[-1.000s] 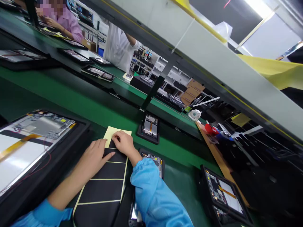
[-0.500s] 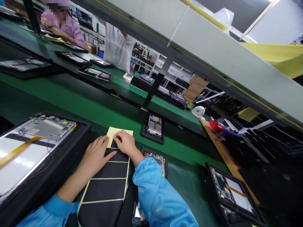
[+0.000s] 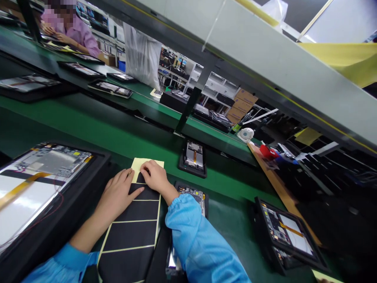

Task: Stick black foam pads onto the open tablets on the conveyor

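A long yellow backing sheet [image 3: 159,166] carries a column of black rectangular stickers [image 3: 134,232]. My left hand [image 3: 119,192] lies flat along the sheet's left side, fingers stretched out and thumb over the stickers. Near the sheet's far end, my right hand [image 3: 153,175] has thumb and forefinger pinched at the edge of the topmost black sticker [image 3: 140,179]. Bare yellow backing shows beyond that sticker. Left of my hands lies an opened tablet [image 3: 59,161] with its circuit board and orange ribbon cable exposed. Another opened tablet [image 3: 193,195] is partly hidden behind my right sleeve.
On the green bench [image 3: 232,220] ahead sits a small opened tablet [image 3: 193,157] in a black tray. Stacked trays with an opened tablet [image 3: 287,230] stand at right. A shelf beam [image 3: 265,67] crosses overhead. A co-worker [image 3: 72,33] sits at the far left.
The view has shifted slightly. The small tablet ahead sits a little further right. A yellow sheet edge shows more at the bottom right. Both hands keep their places on the sheet.
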Demonstrator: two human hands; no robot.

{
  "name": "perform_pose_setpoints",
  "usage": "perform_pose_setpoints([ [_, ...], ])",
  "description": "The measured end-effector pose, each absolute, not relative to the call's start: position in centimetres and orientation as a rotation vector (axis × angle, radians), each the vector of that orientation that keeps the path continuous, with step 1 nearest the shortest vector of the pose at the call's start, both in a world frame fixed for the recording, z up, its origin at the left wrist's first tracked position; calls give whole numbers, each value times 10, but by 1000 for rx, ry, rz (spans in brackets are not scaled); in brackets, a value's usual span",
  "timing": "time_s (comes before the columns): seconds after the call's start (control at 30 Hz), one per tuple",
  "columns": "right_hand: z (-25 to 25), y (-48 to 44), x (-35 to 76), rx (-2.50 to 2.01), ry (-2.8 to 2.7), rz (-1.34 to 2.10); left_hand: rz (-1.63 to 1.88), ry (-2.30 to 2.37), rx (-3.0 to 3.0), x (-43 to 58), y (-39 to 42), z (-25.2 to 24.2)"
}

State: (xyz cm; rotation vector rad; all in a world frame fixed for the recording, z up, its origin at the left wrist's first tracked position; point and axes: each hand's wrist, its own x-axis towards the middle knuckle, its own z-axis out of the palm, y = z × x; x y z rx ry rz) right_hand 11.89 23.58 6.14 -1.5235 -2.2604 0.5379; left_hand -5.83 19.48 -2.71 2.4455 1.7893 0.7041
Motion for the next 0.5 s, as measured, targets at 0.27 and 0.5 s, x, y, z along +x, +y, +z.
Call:
perform_pose_setpoints([
  [0.27,85,208,139,-1333,-2305,474,692,1784,2480,-57,193,-27],
  [0.5,140,161,158,-1146,-2287,375,573,1787,2518,-53,190,-27],
])
